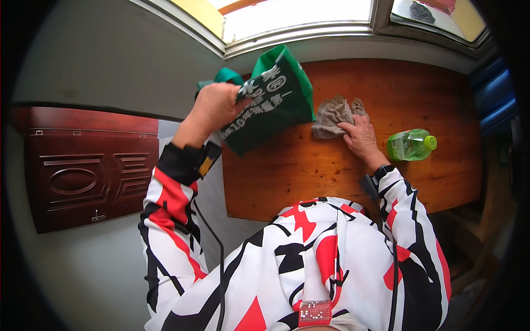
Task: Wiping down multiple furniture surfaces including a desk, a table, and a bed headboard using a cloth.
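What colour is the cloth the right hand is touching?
Greyish brown; the cloth shows best in the head view.

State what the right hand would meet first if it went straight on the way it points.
The crumpled brown cloth, which the right hand touches; beyond it, depth is unclear.
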### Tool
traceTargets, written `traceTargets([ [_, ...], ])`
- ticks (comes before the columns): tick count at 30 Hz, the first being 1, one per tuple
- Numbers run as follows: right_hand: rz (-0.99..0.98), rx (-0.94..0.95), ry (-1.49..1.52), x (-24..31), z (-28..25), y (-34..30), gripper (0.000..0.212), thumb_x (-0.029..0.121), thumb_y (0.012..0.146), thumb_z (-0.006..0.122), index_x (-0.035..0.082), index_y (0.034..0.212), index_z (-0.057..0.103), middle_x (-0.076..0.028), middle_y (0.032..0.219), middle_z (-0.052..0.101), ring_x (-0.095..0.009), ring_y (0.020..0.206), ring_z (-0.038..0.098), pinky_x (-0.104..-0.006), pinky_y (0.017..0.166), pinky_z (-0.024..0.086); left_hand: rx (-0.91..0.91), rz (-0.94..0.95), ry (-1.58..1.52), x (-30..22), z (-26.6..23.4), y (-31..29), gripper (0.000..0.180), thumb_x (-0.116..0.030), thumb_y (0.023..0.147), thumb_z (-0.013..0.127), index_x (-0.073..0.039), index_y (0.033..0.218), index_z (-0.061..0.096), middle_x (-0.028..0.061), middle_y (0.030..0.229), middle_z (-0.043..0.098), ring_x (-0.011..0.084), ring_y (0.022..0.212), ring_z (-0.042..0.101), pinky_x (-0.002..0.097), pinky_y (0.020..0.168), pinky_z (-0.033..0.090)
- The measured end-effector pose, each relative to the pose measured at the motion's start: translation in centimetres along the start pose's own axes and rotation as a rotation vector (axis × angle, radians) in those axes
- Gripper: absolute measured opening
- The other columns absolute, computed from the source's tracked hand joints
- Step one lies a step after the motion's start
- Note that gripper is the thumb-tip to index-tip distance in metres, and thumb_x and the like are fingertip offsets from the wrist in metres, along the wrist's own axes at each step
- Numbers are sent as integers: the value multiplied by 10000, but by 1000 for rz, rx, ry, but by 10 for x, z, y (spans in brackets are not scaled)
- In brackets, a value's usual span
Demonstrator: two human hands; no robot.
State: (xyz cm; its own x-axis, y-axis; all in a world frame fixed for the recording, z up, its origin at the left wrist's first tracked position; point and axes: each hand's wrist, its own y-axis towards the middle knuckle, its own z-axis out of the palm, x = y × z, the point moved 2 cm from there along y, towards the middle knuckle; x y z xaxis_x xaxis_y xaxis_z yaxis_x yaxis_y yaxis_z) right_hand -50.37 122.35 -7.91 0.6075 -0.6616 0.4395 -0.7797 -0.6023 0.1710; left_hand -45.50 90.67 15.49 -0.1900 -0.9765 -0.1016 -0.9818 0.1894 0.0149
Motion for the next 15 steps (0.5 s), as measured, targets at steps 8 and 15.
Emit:
traceTargets([
  [8,-198,29,21,38,16,-13,299,259,757,653,211,1051,681,-53,1095,524,-269,1032,464,-407,768,397,-22,-12,313,28,25,92,310,-388,787,683,-101,892,641,118,808,650,316,808,627,424,747,501],
  [15,-609,405,121,155,62,11,302,201,729,645,211,1029,685,-97,1078,536,-309,1010,500,-422,819,418,-653,-69,-189,49,-13,-21,619,-340,746,699,-62,1258,491,179,1266,501,356,1182,452,455,1011,345],
])
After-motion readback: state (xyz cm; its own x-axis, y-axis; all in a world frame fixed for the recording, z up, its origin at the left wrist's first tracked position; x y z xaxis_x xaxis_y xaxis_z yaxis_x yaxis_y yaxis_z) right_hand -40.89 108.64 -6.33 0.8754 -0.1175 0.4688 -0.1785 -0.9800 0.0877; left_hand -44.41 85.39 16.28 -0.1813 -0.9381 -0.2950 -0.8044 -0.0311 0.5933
